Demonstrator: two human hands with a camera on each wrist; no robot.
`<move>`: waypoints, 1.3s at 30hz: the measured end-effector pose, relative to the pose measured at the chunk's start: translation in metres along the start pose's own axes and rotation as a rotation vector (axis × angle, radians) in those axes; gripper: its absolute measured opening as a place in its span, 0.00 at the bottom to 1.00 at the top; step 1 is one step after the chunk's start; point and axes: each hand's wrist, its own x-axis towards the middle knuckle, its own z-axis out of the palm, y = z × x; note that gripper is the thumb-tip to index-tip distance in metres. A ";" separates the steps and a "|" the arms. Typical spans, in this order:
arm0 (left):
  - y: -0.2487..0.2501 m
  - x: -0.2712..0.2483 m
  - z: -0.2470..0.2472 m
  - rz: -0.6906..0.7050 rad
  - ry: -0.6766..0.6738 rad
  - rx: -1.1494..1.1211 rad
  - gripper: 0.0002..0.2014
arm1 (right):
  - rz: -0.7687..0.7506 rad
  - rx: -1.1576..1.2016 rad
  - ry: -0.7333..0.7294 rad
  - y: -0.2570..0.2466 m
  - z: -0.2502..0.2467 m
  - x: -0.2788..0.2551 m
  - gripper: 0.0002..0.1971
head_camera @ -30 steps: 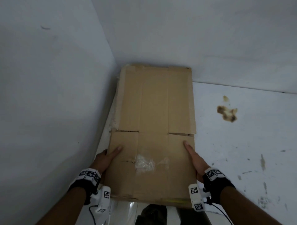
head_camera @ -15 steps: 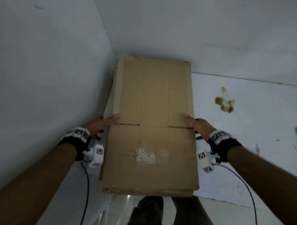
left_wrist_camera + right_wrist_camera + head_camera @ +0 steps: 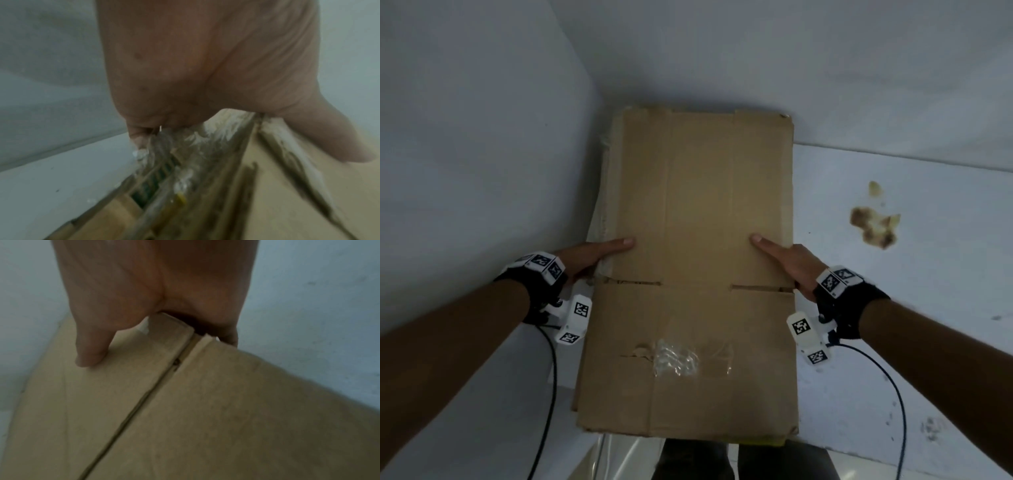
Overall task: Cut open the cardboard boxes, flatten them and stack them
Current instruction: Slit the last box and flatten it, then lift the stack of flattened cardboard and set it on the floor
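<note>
A stack of flattened brown cardboard boxes (image 3: pixel 698 205) lies in the corner on a white surface, and its near end juts past the surface's edge. My left hand (image 3: pixel 599 253) grips the stack's left side, thumb on top and fingers curled round the layered edge (image 3: pixel 164 162). On the right side, level with the slit (image 3: pixel 144 402), my right hand (image 3: pixel 784 257) holds the edge the same way, its thumb (image 3: pixel 90 353) flat on the top sheet. Crumpled clear tape (image 3: pixel 678 356) sticks to the top sheet near me.
Grey-white walls (image 3: pixel 482 137) close in on the left and behind the stack. A brown stain (image 3: pixel 873 226) marks the white surface to the right. Black cables (image 3: pixel 893 394) hang from both wrists. My legs (image 3: pixel 722 459) show below the stack's near end.
Both hands have slid forward along the stack's sides, from the near end to just past the slits. The stack stays in the corner.
</note>
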 end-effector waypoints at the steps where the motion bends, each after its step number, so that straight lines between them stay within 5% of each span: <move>1: 0.002 -0.001 0.002 0.015 -0.013 -0.015 0.57 | 0.000 0.030 -0.035 0.000 0.000 0.000 0.60; 6: -0.001 -0.008 0.011 0.122 -0.018 -0.153 0.57 | 0.001 0.146 -0.178 -0.004 -0.001 -0.008 0.49; 9: -0.005 -0.018 0.018 0.231 0.025 -0.260 0.58 | -0.053 0.174 -0.139 -0.002 0.003 -0.020 0.47; 14: -0.004 -0.041 0.038 0.351 0.080 -0.313 0.33 | -0.094 0.103 -0.031 0.007 -0.005 -0.026 0.61; 21: 0.007 -0.094 0.064 0.526 0.207 -0.260 0.54 | -0.134 0.266 -0.084 0.022 -0.026 -0.047 0.51; 23: 0.014 -0.121 0.074 0.595 0.226 -0.238 0.53 | -0.174 0.325 -0.078 0.018 -0.027 -0.071 0.43; 26: 0.029 -0.171 0.087 0.721 0.204 -0.196 0.38 | -0.267 0.423 -0.074 0.014 -0.039 -0.106 0.31; 29: 0.036 -0.208 0.094 0.838 0.185 -0.165 0.28 | -0.361 0.554 -0.071 0.018 -0.053 -0.144 0.39; 32: 0.045 -0.230 0.101 0.919 0.147 -0.147 0.43 | -0.451 0.663 -0.023 0.023 -0.071 -0.176 0.43; 36: 0.059 -0.265 0.133 0.988 0.047 -0.108 0.38 | -0.561 0.661 -0.027 0.032 -0.114 -0.232 0.27; 39: 0.073 -0.279 0.175 1.051 -0.026 -0.038 0.41 | -0.643 0.656 0.001 0.057 -0.167 -0.273 0.26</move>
